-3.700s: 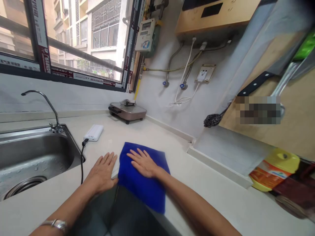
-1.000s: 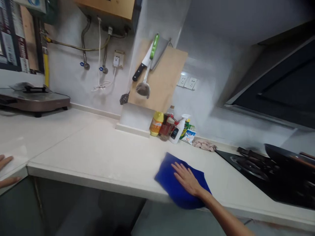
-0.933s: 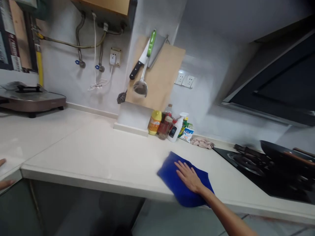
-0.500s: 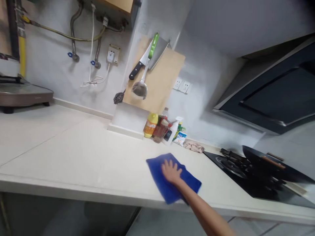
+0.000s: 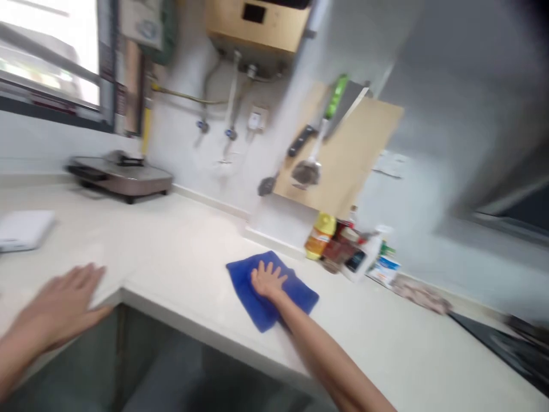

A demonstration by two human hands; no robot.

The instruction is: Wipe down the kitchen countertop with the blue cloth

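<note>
A blue cloth (image 5: 295, 289) lies spread on the white countertop (image 5: 184, 257), close to its front edge. My right hand (image 5: 268, 279) presses flat on the cloth, fingers spread, without gripping it. At the lower left, my left hand (image 5: 60, 306) is stretched out with nothing in it, over or on the counter near the inner corner; whether it touches the surface cannot be made out.
Along the wall stand a yellow bottle (image 5: 319, 237), a spray bottle (image 5: 366, 257) and a crumpled rag (image 5: 422, 293). An electric pan (image 5: 128, 180) sits at the back left, a white object (image 5: 26, 229) nearer. Right is the stove (image 5: 510, 349). Knives hang by a board (image 5: 347, 166).
The view has swung left, bringing the window and counter corner in. My left hand has come into view. My right hand and the cloth have moved left along the counter together.
</note>
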